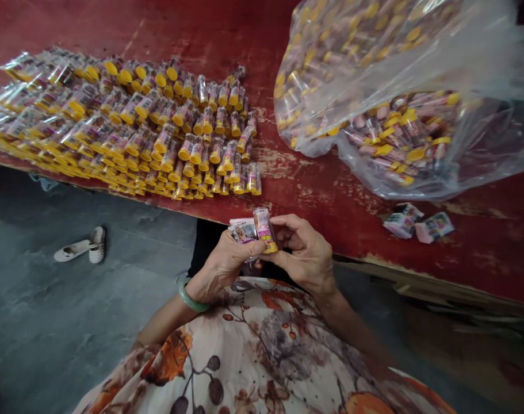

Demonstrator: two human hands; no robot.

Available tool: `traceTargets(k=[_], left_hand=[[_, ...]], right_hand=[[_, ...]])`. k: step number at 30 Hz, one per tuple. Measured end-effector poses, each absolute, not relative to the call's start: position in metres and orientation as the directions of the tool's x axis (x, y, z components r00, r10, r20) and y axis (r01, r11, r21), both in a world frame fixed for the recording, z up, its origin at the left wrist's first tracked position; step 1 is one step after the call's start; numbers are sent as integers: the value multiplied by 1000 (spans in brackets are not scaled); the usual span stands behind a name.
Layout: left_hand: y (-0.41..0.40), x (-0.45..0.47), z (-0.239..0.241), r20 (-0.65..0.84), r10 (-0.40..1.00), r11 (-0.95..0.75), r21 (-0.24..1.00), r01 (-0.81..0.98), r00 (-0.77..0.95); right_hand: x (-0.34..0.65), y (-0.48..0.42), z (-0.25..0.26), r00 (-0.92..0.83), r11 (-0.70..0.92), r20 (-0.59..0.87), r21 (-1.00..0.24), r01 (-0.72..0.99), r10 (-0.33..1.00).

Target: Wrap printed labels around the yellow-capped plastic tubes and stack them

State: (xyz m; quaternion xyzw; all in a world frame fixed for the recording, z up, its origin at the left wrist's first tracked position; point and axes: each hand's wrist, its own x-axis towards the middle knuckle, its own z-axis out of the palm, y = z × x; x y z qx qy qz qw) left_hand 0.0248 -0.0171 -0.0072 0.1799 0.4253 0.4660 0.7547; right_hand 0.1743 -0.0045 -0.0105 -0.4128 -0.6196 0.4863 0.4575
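Observation:
My left hand (229,256), with a green bangle on its wrist, is closed around a small stack of printed wrappers (243,231). Upright beside the stack is a small tube with a yellow cap (264,227), its cap end down and a printed clear sleeve around it. My left thumb touches the tube near its cap. From the other side, the thumb and bent fingers of my right hand (307,253) hold the tube. Both hands are above my lap, just off the table's near edge. Some fingertips are hidden behind the tube and wrappers.
Rows of stacked yellow-capped tubes (171,138) cover the left of the worn red table (296,184). At the right, a large clear plastic bag (374,92) holds many loose tubes. Two bundles of printed wrappers (403,220) lie before it. White shoes (96,244) are on the floor.

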Motion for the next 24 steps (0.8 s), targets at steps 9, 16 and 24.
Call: traceTargets(k=[9, 16, 24], left_hand=[[-16, 16, -9, -441, 832, 554, 686, -471, 336], [-17, 16, -8, -448, 828, 560, 684, -467, 337], [-13, 10, -16, -486, 827, 563, 723, -401, 283]], right_hand=[[204, 12, 8, -397, 589, 471, -765, 262, 788], [200, 25, 6, -607, 824, 563, -452, 343, 561], [204, 15, 0, -499, 787, 613, -412, 460, 612]])
